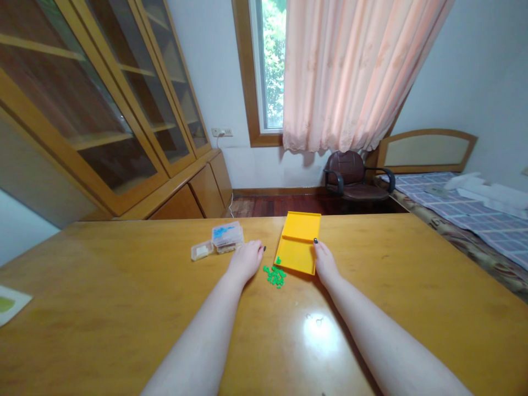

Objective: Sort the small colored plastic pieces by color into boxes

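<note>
My right hand [326, 263] grips the right edge of a yellow two-part tray [297, 255], its thumb on the rim by the divider. The tray looks tilted, with its near left corner close to a small pile of green pieces [275, 276] on the table. A green piece [279, 260] shows at that corner. My left hand [246, 259] is closed, fingers curled together, left of the pile; whatever is between its fingertips is hidden. Just behind that hand stands a clear plastic box [227, 235] with blue pieces visible through its top.
A smaller clear container [202, 251] with whitish contents stands left of the box. All of this rests on a wooden table [124, 286]. At the left edge lies a white and green sheet [11, 305]. Beyond the table are a chair [352, 176] and a bed [437, 190].
</note>
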The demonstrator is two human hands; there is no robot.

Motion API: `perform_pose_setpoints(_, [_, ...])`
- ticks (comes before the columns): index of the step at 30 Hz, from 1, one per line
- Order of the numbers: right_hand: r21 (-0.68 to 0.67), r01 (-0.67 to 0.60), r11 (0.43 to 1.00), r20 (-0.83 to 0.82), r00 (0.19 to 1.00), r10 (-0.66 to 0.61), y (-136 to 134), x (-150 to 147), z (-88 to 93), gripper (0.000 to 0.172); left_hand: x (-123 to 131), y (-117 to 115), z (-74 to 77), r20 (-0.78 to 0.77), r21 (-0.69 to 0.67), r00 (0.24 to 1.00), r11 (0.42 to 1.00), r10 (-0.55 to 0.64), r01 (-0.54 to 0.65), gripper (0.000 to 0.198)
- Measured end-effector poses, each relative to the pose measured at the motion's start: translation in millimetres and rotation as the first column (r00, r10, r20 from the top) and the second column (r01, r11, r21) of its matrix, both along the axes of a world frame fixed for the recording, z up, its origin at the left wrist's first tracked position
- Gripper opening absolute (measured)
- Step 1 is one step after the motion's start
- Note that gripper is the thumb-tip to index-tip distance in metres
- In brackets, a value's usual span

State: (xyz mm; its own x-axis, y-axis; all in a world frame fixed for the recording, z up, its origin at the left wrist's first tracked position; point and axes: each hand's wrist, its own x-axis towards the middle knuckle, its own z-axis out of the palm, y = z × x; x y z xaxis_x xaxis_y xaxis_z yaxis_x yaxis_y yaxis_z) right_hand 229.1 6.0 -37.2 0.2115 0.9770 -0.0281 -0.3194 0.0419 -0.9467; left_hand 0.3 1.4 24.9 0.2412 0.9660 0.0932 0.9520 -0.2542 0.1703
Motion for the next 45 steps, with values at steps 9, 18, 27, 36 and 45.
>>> perform_pose_setpoints(9, [0.001,-0.007,1.0,0.026,1.0,0.007,-0.4,0.6,0.3,0.039,13.6,-10.8,-7.3,-0.209,-0.264,0.978,0.962,0.008,-0.064,0.039])
perform_pose_setpoints(18, [0.006,-0.006,1.0,-0.028,1.0,0.006,2.9,1.4,-6.6,0.034,30.0,-13.4,-10.6,-0.215,-0.25,0.974,0.959,0.076,-0.13,0.037])
perform_pose_setpoints(27, [-0.01,0.03,1.0,0.023,0.999,-0.03,-0.2,3.9,-1.7,0.036,29.3,-2.6,-25.9,-0.106,-0.138,0.994,0.989,0.038,-0.053,0.03])
perform_pose_setpoints(36, [-0.028,0.024,0.999,-0.037,0.999,-0.025,0.4,3.3,-1.5,0.033,0.2,3.1,-25.6,0.136,-0.142,0.991,0.99,0.006,0.014,0.018])
perform_pose_setpoints(45, [-0.037,0.039,0.999,-0.035,0.999,-0.04,-3.6,1.1,8.7,0.033,-2.3,2.4,-20.2,0.187,-0.132,0.967,0.971,-0.173,0.199,0.016])
